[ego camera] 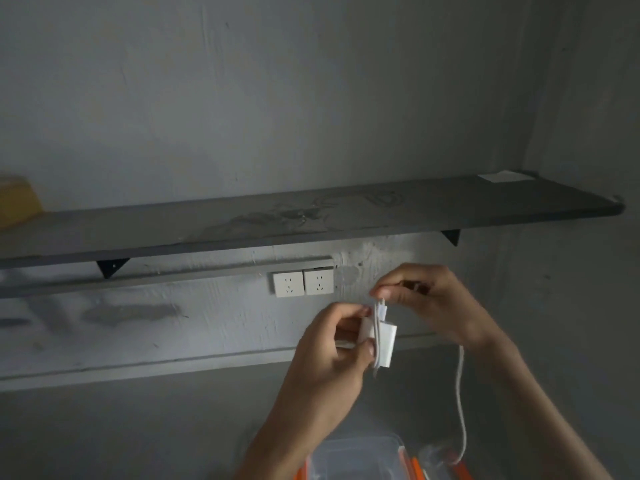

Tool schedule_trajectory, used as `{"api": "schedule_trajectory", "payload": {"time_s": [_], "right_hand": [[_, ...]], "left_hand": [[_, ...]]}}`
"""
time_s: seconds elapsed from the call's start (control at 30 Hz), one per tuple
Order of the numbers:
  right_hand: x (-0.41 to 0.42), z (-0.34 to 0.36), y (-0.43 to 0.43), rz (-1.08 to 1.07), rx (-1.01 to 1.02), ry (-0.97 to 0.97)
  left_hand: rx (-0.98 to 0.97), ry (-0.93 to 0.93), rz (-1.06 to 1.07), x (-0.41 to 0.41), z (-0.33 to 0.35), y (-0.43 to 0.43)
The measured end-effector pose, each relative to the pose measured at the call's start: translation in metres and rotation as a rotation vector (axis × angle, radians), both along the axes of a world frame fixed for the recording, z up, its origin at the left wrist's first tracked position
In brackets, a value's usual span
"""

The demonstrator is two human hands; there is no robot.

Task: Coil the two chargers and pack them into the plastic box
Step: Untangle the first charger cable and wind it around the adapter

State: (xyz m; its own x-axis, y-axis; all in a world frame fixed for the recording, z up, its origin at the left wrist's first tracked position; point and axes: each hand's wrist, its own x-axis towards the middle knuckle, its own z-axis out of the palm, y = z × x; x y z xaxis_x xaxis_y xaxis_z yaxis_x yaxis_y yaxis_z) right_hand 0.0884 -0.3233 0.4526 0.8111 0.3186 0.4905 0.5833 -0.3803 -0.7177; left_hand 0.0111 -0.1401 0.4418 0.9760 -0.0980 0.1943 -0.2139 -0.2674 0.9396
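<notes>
My left hand (341,344) grips a white charger block (387,344) in front of the wall, with turns of its white cable wound around it. My right hand (420,299) pinches the cable just above the block. The free length of the cable (460,403) hangs down from under my right wrist to the bottom of the view. A clear plastic box (360,455) with orange clips sits below my hands at the bottom edge, and its lid (440,462) lies beside it on the right. A second charger is not in view.
A dark wall shelf (311,220) on black brackets runs across the view above my hands. Two white wall sockets (303,283) sit left of my hands. A yellow object (17,199) rests on the shelf's far left, and a white paper (504,176) on its far right.
</notes>
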Motion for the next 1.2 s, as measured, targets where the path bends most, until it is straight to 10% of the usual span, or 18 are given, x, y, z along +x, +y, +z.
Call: {"api": "schedule_trajectory", "payload": {"time_s": [0.3,0.57,0.83,1.03,1.2], "right_hand": [[-0.035,-0.122,0.049,-0.010,0.226,0.432],[-0.090,-0.079,0.038,-0.264,-0.516,-0.329],[-0.054,0.028,-0.002,-0.313,-0.522,-0.515],[-0.015,0.000,0.007,-0.057,0.020,-0.027],[-0.023,-0.058,0.039,0.157,0.440,0.433]], "left_hand": [[-0.358,0.190,-0.010,0.023,-0.003,0.014],[-0.342,0.134,0.236,0.060,-0.032,0.025],[-0.155,0.106,0.043,0.027,-0.036,0.000],[-0.057,0.007,-0.067,0.003,-0.009,0.007],[-0.345,0.111,-0.128,0.013,-0.002,0.015]]}}
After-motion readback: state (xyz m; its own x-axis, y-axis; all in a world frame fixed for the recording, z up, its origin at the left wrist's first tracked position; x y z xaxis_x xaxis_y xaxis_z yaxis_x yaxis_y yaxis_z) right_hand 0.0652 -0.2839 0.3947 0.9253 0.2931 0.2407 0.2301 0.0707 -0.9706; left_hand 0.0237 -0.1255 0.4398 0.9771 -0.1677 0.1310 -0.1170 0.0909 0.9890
